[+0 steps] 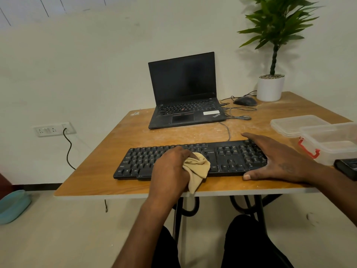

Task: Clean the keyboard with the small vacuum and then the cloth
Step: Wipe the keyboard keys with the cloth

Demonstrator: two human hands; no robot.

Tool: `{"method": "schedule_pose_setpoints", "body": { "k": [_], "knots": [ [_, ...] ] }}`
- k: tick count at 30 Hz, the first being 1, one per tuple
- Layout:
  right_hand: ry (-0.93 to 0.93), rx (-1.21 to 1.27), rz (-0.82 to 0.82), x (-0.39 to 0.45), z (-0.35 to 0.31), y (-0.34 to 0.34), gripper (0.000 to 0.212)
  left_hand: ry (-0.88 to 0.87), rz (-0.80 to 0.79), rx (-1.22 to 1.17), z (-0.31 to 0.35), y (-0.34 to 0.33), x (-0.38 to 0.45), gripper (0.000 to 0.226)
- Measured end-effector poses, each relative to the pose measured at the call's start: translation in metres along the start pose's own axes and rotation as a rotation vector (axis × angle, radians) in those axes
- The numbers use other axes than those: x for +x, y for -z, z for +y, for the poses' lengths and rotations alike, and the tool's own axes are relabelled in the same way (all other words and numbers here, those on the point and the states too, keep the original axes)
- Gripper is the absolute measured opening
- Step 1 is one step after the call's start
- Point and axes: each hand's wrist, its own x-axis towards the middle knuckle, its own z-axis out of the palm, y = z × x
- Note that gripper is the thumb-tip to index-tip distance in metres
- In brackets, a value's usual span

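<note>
A plain pale wall (96, 64) backs a wooden worktop (135, 130), its orange-brown top scuffed and dusted with whitish streaks, its near edge thin and pale. The black keyboard (222, 157), long and flat with matte keys, lies parallel to that near edge, just inside it. The left hand (172, 169) has its grip closed round a soft, crumpled tan cloth (197, 169), bunched against the keys near the middle of the board (one limp tail hangs past the worktop's front edge). The right hand (278, 161) rests flat, fingers spread, over the number-pad end, thumb on the wood at the front. Behind the keyboard, bare wood runs to an open black laptop (183, 93). At the right stand clear plastic boxes (318, 132), close to the right hand; a white-potted plant (270, 88) and a dark mouse (245, 101) occupy the far corner.
</note>
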Motion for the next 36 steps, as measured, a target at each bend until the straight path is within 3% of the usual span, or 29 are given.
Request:
{"method": "schedule_pose_setpoints", "body": {
  "k": [9, 19, 26, 36],
  "knots": [
    [-0.003, 0.015, -0.001, 0.0, 0.0, 0.0, 0.125, 0.048, 0.022, -0.21, 0.002, -0.01, -0.004, 0.041],
    [-0.008, 0.008, -0.012, 0.0, -0.001, 0.0, 0.125, -0.037, -0.004, -0.156, 0.029, -0.02, -0.002, 0.045],
    [-0.003, 0.017, -0.011, -0.001, -0.001, 0.0, 0.124, -0.001, -0.003, 0.007, -0.001, -0.001, -0.006, 0.044],
    [-0.009, 0.011, -0.009, 0.0, -0.001, 0.0, 0.126, -0.122, 0.009, -0.085, 0.037, -0.024, -0.001, 0.043]
  ]
}}
